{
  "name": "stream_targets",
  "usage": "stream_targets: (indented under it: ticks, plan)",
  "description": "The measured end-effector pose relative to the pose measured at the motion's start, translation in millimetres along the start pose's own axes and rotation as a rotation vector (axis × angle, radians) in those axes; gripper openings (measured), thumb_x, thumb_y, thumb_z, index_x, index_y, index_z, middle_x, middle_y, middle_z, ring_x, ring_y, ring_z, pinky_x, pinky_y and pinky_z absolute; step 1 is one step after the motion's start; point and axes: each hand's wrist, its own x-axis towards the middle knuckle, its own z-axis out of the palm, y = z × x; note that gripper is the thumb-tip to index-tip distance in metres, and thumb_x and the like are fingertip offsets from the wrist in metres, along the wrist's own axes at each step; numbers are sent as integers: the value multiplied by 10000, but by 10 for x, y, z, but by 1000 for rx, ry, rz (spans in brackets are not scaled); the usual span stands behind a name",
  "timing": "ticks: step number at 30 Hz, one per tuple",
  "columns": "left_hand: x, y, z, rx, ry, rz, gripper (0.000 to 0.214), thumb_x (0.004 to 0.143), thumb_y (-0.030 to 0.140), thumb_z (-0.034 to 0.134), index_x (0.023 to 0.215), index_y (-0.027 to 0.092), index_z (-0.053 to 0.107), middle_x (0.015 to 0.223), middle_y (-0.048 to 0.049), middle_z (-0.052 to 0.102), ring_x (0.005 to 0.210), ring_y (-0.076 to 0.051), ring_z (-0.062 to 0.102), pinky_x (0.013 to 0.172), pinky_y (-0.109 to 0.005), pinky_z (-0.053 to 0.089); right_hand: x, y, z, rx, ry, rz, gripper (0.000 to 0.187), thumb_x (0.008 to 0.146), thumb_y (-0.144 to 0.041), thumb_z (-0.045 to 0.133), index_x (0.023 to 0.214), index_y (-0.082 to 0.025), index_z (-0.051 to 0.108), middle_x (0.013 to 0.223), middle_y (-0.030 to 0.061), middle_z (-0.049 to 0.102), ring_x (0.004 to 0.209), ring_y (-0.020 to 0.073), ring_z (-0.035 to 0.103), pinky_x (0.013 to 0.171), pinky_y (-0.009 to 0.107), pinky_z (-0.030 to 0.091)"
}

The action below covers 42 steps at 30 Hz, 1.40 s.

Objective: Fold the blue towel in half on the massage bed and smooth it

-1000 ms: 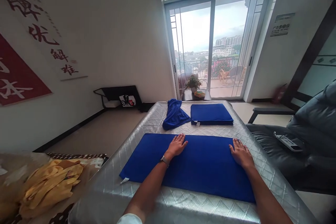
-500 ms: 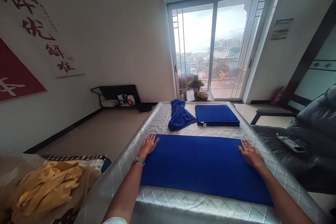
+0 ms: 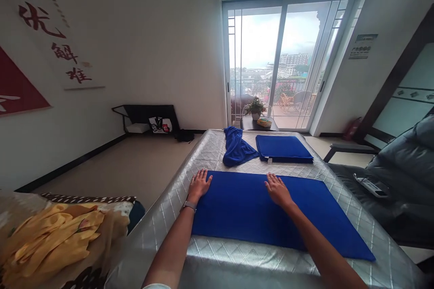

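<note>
A blue towel (image 3: 237,210) lies spread flat across the silver quilted table cover (image 3: 217,250). My left hand (image 3: 200,184) rests flat on its far left corner, fingers extended. Flat on the towel near the middle of its far edge is my right hand (image 3: 278,189), its fingers stretched out and slightly apart. Beyond the towel sit a crumpled blue cloth (image 3: 237,149) and, to its right, a stack of folded blue towels (image 3: 284,148) with a white tag on the front edge.
Yellow cloth (image 3: 64,230) lies heaped at lower left. A dark padded armchair (image 3: 400,176) stands close on the right, with a white power strip (image 3: 371,186) on it. Past the table's far end are a potted plant (image 3: 256,108) on a chair and a sliding glass door (image 3: 254,54).
My right hand has moved left from the towel's far right corner to the middle of its far edge. The left hand stays at the left corner. The view has shifted slightly.
</note>
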Motion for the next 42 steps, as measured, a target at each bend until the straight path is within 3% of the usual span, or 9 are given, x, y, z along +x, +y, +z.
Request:
stream_targets:
  ticks: [3,7,19,27,31,34,37,39,42]
  plan:
    - [0,-5,5,-13,-6,1,686,1023,572,215,1579,184,320,1652,-110,272,1534,-264,215,1244,-492,151,129,-401,93,54,-74,-29,672,1034,-476,165,1601,-126,252,1664,90,231,1544,205,138,1248,407,94]
    - [2,-13,33,1,13,-3,667,1024,568,209,1577,214,326,1646,-87,300,1528,-252,240,1242,-489,166,148,-339,154,36,-107,-26,671,1032,-486,148,1612,-154,215,1676,56,188,1546,183,120,1250,402,67]
    - [11,-35,85,27,30,0,683,1030,574,213,1574,181,337,1643,-97,305,1524,-258,250,1247,-485,181,-308,1842,68,-116,-32,357,681,1017,-431,177,1603,-84,205,1677,84,203,1542,206,153,1252,410,116]
    - [158,-20,-288,55,-149,32,664,1030,570,206,1527,186,422,1579,-137,419,1471,-302,368,1195,-565,266,-356,1889,52,-120,12,383,698,1014,-441,137,1596,-65,229,1673,89,213,1537,220,178,1254,413,115]
    - [195,518,-379,72,-109,121,691,1033,585,197,1510,152,448,1607,-144,368,1506,-298,292,1233,-528,186,-363,1872,29,-83,14,387,696,1010,-440,147,1599,-78,227,1674,81,211,1537,218,179,1253,417,124]
    - [54,1259,-190,35,-118,322,676,1034,608,207,1532,204,421,1637,-56,331,1518,-194,266,1247,-355,193,-368,1885,32,-71,22,390,696,1008,-437,154,1598,-76,231,1674,84,209,1538,216,176,1255,413,114]
    - [-145,1921,77,-80,-93,525,687,1041,591,163,1558,191,375,1628,-88,343,1523,-207,255,1255,-402,187,-371,1889,41,-70,29,386,698,1007,-435,149,1597,-71,230,1673,82,215,1538,216,173,1256,405,102]
    - [-234,2157,198,-121,-81,551,679,1040,589,150,1579,218,331,1636,-84,323,1530,-227,234,1258,-454,177,-373,1886,42,-66,31,390,701,1007,-442,142,1598,-74,231,1674,79,213,1539,214,172,1256,403,106]
    - [-253,2159,234,-127,-100,520,669,1032,606,153,1589,267,304,1645,-50,301,1535,-235,215,1260,-484,158,-374,1881,40,-59,31,392,702,1005,-441,146,1596,-75,241,1675,87,209,1539,215,172,1255,405,113]
